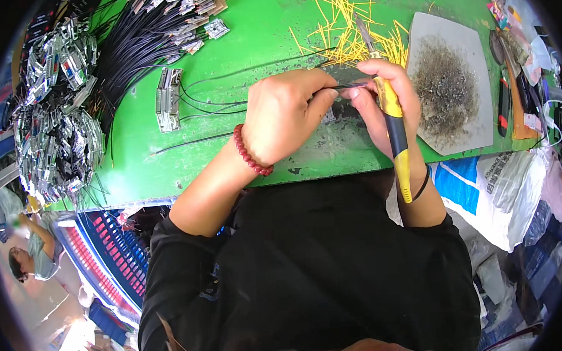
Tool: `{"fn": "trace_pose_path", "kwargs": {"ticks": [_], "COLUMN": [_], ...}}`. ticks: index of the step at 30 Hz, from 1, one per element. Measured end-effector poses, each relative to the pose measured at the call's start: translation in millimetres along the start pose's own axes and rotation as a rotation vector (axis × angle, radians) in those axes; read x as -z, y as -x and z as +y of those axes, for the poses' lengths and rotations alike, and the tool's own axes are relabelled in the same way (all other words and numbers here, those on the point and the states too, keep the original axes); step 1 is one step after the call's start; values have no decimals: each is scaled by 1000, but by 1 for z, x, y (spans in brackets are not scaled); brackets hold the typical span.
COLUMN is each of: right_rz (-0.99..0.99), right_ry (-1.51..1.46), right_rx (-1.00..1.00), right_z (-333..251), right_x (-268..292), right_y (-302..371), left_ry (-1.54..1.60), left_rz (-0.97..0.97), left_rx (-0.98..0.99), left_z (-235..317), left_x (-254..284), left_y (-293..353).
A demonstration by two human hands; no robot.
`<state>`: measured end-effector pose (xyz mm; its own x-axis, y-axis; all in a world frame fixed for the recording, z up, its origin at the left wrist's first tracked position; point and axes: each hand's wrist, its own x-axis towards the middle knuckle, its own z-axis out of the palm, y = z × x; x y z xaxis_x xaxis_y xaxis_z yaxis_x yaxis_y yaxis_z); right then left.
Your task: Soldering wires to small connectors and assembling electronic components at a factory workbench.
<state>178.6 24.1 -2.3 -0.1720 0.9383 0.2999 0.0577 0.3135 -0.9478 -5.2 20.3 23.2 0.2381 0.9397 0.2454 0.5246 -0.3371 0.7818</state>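
My left hand [285, 115] is closed, with thumb and forefinger pinching dark wires [352, 84] above the green table. My right hand [388, 100] grips a yellow and black soldering iron [394, 125], its metal tip pointing away from me. The right thumb and fingertips also meet at the wire ends, close to the left fingertips. The black leads [217, 104] run left from my hands to a silvery metal part [169, 100] lying on the table. Another black wire [190, 143] passes under my left wrist. What lies inside the right fingertips is partly hidden.
Thin yellow tubes [343, 32] are scattered beyond my hands. A grey board [438, 30] with dark debris lies at the right. Bundles of black wires [119, 53] with metal parts [60, 136] fill the left. Tools [504, 100] lie at the right edge; another person [40, 251] is lower left.
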Motion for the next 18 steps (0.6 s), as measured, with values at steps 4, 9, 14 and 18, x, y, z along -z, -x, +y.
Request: {"fn": "trace_pose_path", "kwargs": {"ticks": [4, 9, 14, 18], "right_rz": [111, 109, 73, 85], "right_ry": [-14, -43, 76, 89], "right_rx": [32, 180, 236, 201], "right_z": [-3, -2, -3, -5], "right_x": [4, 11, 9, 3], "right_y": [1, -5, -4, 0], "left_ry": [34, 50, 67, 58], "left_rz": [-41, -93, -45, -105], "left_rx": [22, 31, 46, 40], "left_z": [1, 1, 2, 4], "left_x": [6, 10, 9, 7], "left_y": [1, 3, 4, 5]}}
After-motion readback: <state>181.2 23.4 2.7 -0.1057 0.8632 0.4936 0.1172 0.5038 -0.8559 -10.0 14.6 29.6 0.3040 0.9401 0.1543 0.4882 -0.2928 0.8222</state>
